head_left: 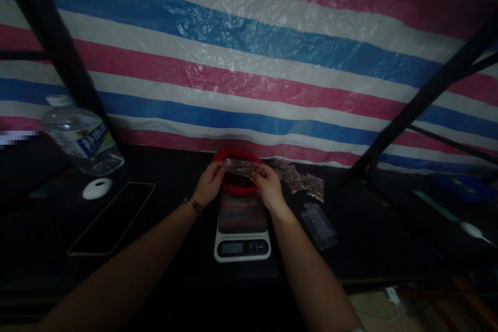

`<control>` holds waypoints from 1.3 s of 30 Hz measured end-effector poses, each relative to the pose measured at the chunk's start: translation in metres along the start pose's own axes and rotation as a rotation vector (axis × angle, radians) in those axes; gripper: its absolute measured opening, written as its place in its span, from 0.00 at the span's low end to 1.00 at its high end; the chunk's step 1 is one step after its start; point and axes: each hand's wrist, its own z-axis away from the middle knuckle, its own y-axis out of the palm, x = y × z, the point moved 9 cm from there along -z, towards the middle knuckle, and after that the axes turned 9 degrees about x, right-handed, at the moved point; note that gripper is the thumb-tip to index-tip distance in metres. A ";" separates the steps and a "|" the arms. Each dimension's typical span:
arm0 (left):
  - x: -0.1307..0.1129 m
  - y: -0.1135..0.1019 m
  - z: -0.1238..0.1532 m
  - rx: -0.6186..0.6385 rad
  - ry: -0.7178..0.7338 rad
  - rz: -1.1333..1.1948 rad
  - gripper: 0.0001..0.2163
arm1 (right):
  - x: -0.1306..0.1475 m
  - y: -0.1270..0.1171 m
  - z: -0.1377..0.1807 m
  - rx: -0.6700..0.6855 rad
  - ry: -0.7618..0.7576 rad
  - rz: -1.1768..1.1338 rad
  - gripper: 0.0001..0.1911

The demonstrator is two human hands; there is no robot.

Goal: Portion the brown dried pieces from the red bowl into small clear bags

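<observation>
Over at the left of the frame, a clear bottle [83,137] stands by a black pole [64,54]; a small white thing [97,188] lies just below it, and a phone [112,219] lies flat beside that; next comes the left hand [210,182], with beads [193,206] on its wrist; its thumb and fingers pinch the left end of a small clear bag [238,166]; the bag is near the middle of the frame, held over a red bowl [239,192] with dark bits [236,180] in it; a white scale [241,252] sits just below the bowl, but I cannot tell if the bowl rests on it; the right hand [268,187] pinches the bag's right end; right of that hand lie some filled bags [295,180], with flat bags [319,225] below them; far right, a green strip [433,205] lies near a blue thing [465,188]; a striped sheet [241,52] hangs behind, across the top.
</observation>
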 end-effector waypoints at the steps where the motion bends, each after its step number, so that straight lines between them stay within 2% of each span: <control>1: 0.000 0.001 0.000 0.003 0.008 -0.010 0.13 | -0.001 -0.005 -0.001 -0.034 0.000 -0.010 0.12; 4: -0.003 0.001 -0.001 0.004 0.040 -0.067 0.13 | 0.000 -0.017 -0.001 -0.123 -0.019 0.037 0.14; 7: -0.006 -0.002 -0.003 -0.006 0.053 -0.190 0.12 | 0.008 -0.025 0.000 -0.179 -0.069 0.191 0.15; 10: -0.004 -0.008 -0.005 -0.045 0.040 -0.307 0.12 | 0.014 -0.026 0.000 -0.182 -0.105 0.345 0.15; 14: 0.012 -0.017 -0.006 -0.118 -0.048 -0.402 0.10 | 0.016 -0.021 0.000 -0.155 -0.131 0.475 0.15; 20: 0.033 -0.022 -0.006 -0.158 -0.149 -0.334 0.10 | 0.034 -0.013 0.004 -0.139 -0.255 0.688 0.10; 24: 0.041 -0.019 -0.005 -0.125 -0.211 -0.256 0.09 | 0.037 -0.011 0.005 -0.129 -0.230 0.828 0.09; 28: 0.042 -0.018 -0.005 -0.114 -0.224 -0.237 0.09 | 0.022 -0.008 0.004 -0.047 -0.095 0.763 0.12; 33: 0.039 -0.020 -0.005 -0.141 -0.212 -0.219 0.10 | 0.020 0.005 0.006 0.015 -0.082 0.542 0.14; 39: 0.036 -0.022 -0.005 -0.170 -0.154 -0.188 0.12 | 0.019 0.005 0.007 0.015 -0.031 0.601 0.16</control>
